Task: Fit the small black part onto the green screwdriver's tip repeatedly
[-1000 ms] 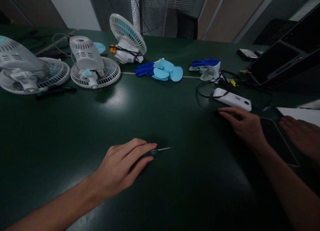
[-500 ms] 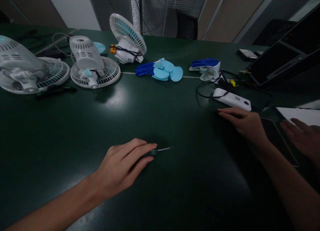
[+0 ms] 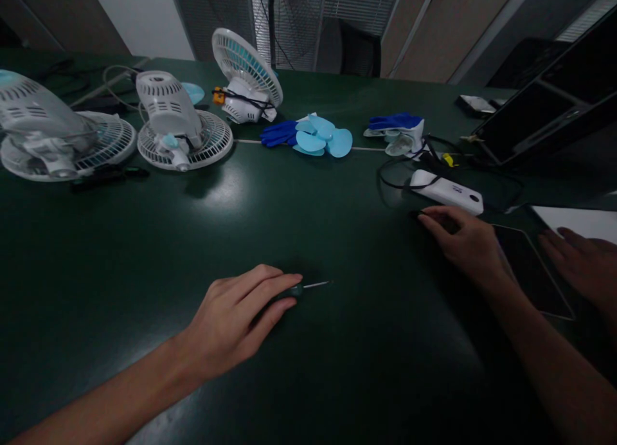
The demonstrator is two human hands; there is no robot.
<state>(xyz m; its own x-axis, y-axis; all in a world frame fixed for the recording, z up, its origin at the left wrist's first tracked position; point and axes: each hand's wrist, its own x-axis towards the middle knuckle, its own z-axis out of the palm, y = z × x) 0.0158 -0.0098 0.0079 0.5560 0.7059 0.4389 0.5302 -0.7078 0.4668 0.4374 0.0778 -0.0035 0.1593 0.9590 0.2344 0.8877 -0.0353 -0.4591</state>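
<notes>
My left hand (image 3: 241, 316) is closed around the dark green handle of a screwdriver (image 3: 295, 290) lying low over the table, its thin metal shaft pointing right. To the right, my right hand (image 3: 465, 242) pinches a small dark object (image 3: 415, 214) at the tabletop, too dim to name. Just beyond that hand is a white power strip (image 3: 448, 191) with a black cable. A dark tablet-like panel (image 3: 533, 271) lies beneath and beside my right wrist.
Fans with white grilles (image 3: 186, 139) stand at the back left. Behind the middle lie a light blue fan blade (image 3: 324, 136), blue gloves (image 3: 278, 134) and another glove pair (image 3: 398, 127). Another person's hand (image 3: 581, 265) rests at the right edge, near white paper (image 3: 578, 221).
My right hand has shifted very slightly left, showing more of the dark panel. My left hand and the screwdriver stay nearly in place.
</notes>
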